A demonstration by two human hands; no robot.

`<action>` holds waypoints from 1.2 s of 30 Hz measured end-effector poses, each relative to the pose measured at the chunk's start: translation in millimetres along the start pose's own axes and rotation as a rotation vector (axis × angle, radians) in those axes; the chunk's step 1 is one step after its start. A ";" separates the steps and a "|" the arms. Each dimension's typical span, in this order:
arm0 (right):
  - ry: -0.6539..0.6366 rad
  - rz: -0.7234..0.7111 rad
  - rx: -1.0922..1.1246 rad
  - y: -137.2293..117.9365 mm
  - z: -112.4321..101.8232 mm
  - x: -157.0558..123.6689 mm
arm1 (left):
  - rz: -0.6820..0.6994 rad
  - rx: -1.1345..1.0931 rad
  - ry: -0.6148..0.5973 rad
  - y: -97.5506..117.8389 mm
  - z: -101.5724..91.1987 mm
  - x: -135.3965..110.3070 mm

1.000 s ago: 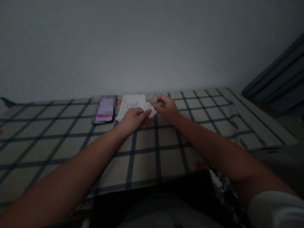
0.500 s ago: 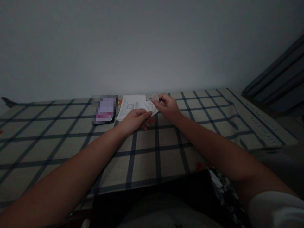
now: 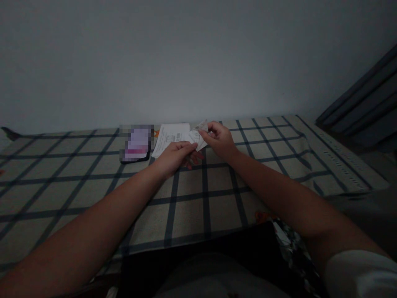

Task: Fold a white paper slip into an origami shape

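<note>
Both hands meet at the far middle of a checked tablecloth. My right hand pinches a small crumpled white piece of paper between thumb and fingers. My left hand lies just left of it, fingers together, its fingertips at the lower edge of the same paper. A flat printed white sheet lies on the cloth right behind my left hand.
A dark phone with a lit screen lies left of the printed sheet. A plain wall rises just behind the table. Dark curtain folds hang at the right. The cloth's right end drops off near the curtain.
The small paper has turned slightly in my right hand's pinch, and my left fingers have shifted a little along its lower edge. Both arms stay where they were.
</note>
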State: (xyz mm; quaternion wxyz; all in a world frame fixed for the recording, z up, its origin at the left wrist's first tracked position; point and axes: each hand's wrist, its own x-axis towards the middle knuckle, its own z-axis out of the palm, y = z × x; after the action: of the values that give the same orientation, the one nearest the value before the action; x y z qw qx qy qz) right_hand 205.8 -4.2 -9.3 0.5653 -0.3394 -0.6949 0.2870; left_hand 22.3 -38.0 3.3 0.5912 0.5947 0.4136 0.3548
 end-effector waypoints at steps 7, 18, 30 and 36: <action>0.018 -0.008 -0.006 0.1 -0.3 1.0 | 0.015 0.007 -0.008 -1.1 -0.4 -0.8; 0.037 -0.045 -0.086 -5.5 -0.3 -0.5 | 0.020 0.025 -0.019 -2.1 -1.2 -0.6; 0.014 -0.023 -0.071 -5.7 0.4 -1.4 | 0.024 0.103 0.062 -0.9 0.2 -0.4; -0.014 -0.007 -0.045 -9.5 3.1 -3.6 | 0.037 0.050 0.123 -2.1 0.4 1.0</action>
State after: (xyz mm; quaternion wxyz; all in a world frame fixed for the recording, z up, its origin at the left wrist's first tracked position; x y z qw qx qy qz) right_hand 201.9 -12.8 -4.7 0.5534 -0.3477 -0.7064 0.2718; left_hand 22.9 -37.3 1.1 0.5430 0.5939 0.4469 0.3909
